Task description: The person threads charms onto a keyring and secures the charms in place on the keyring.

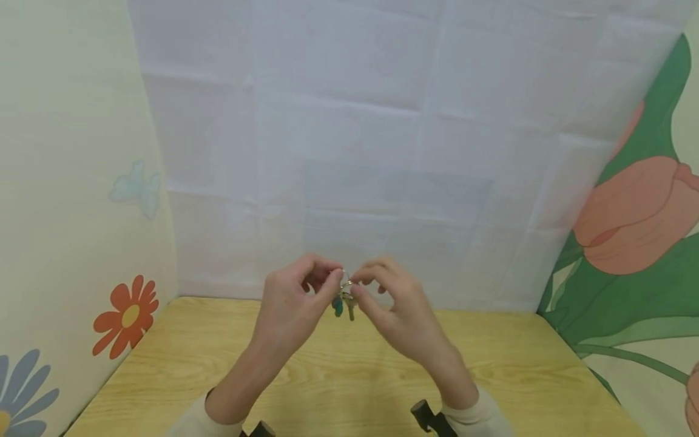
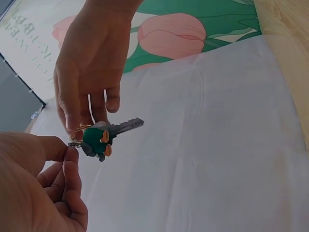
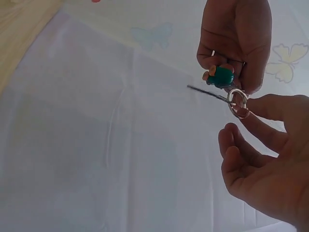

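Both hands are raised close together above the wooden table. My left hand pinches the chain end of a small green keychain charm with orange parts between thumb and forefinger. My right hand holds a metal key ring between thumb and forefinger, its other fingers loosely bent. A key hangs from the ring, its toothed blade pointing away from both hands. In the head view the key and the charm dangle side by side below the fingertips.
The wood-grain table spreads beneath the hands. Behind it hangs a creased white sheet. Panels painted with flowers and tulips stand at the left and right.
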A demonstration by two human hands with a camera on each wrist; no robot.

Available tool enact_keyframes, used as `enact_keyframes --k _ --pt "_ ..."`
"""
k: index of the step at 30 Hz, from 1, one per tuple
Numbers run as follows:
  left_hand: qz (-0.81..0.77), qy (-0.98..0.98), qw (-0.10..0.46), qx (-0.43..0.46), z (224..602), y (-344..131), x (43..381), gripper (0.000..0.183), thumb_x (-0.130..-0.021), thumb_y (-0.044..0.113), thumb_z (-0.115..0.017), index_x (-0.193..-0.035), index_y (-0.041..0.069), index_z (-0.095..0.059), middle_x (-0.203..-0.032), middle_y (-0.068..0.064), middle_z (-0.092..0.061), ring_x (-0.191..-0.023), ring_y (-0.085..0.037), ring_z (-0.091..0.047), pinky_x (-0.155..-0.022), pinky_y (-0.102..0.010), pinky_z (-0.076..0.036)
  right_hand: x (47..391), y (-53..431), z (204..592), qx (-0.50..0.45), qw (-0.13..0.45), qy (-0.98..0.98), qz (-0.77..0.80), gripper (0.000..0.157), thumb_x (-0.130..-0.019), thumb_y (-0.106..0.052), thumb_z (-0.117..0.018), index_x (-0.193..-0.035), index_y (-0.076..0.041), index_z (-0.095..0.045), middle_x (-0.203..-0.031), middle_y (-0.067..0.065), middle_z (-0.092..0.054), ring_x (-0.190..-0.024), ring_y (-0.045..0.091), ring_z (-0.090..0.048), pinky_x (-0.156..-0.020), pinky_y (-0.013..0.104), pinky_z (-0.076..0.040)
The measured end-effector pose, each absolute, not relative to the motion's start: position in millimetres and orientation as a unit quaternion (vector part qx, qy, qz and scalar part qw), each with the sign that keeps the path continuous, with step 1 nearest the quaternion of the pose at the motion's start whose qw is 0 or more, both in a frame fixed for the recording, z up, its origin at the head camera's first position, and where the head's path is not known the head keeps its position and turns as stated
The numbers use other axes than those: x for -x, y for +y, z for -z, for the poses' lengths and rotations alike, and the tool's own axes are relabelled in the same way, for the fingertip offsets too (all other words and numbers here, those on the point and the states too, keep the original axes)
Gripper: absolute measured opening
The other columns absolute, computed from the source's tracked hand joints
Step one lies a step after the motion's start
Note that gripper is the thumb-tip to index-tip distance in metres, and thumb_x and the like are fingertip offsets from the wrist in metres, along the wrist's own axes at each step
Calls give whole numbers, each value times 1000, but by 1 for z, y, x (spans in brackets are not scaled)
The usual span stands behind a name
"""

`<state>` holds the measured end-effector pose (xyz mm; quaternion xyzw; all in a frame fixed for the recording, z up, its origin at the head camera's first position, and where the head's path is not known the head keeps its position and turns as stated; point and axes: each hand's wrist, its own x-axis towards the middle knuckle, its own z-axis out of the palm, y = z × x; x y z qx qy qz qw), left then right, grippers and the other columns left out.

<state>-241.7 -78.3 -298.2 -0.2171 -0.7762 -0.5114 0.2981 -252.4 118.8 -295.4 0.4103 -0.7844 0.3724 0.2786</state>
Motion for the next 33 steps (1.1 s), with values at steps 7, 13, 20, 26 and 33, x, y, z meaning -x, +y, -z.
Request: enact_keyframes --k 7,13,20,26,33 --pt "507 -778 295 226 304 -79 248 3 -97 14 -72 -99 15 -74 -76 13 -66 -65 -8 -57 -62 -30 -48 258 115 299 -431 318 -761 -365 13 -93 -4 -75 -104 -9 -71 -102 -2 -63 -82 10 -57 -64 29 -49" --pt "513 -777 291 221 306 -78 249 2 -96 16 -73 -97 15 -75 -75 14 -66 -64 -8 -58 -63 -30 -49 263 113 303 -438 331 -759 -350 17 -89 2 -77 -100 -8 -69 -95 -2 -63 -78 6 -57 -62 23 -49" --pt "505 -783 294 213 309 -75 251 5 -97 18 -73 -95 15 -76 -75 14 -66 -65 -6 -57 -65 -29 -48 270 111 308 -453 353 -753 -322 16 -87 8 -76 -96 -4 -69 -92 2 -64 -74 6 -60 -63 16 -50" --pt "498 -786 297 215 309 -75 252 4 -97 18 -72 -96 15 -75 -76 14 -66 -66 -5 -57 -66 -30 -48 272 112 309 -460 340 -745 -343 19 -86 12 -74 -100 0 -70 -94 6 -66 -77 9 -65 -67 16 -53" --pt "495 -786 303 212 309 -76 253 4 -98 17 -71 -97 15 -75 -77 14 -66 -69 -4 -58 -66 -30 -48 273 111 312 -461 343 -723 -383 19 -86 15 -72 -99 0 -69 -94 7 -67 -77 12 -69 -66 19 -56"
